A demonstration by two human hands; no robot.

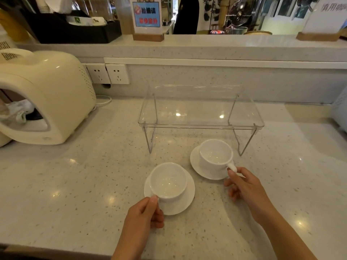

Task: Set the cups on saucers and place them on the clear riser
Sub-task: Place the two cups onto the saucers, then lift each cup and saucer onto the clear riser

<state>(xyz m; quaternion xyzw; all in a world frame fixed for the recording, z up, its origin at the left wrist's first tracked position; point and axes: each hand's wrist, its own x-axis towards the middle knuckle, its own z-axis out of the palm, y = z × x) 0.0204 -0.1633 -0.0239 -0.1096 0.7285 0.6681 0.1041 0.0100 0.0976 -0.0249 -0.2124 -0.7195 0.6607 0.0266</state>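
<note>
Two empty white cups stand on white saucers on the speckled counter, in front of the clear riser [201, 109]. The left cup [168, 180] sits on the left saucer [185, 201], and my left hand [144, 216] pinches its handle at the near-left side. The right cup [215, 153] rests on the right saucer [195, 162], just before the riser's right legs. My right hand [246, 188] grips that cup's handle with thumb and forefinger. Nothing stands on top of the riser.
A cream appliance [47, 94] fills the left of the counter, with wall sockets [108, 73] behind it. A raised ledge [206, 46] at the back carries a black organiser [75, 29] and sign holders [147, 17]. A pale object [340, 111] sits at the right edge.
</note>
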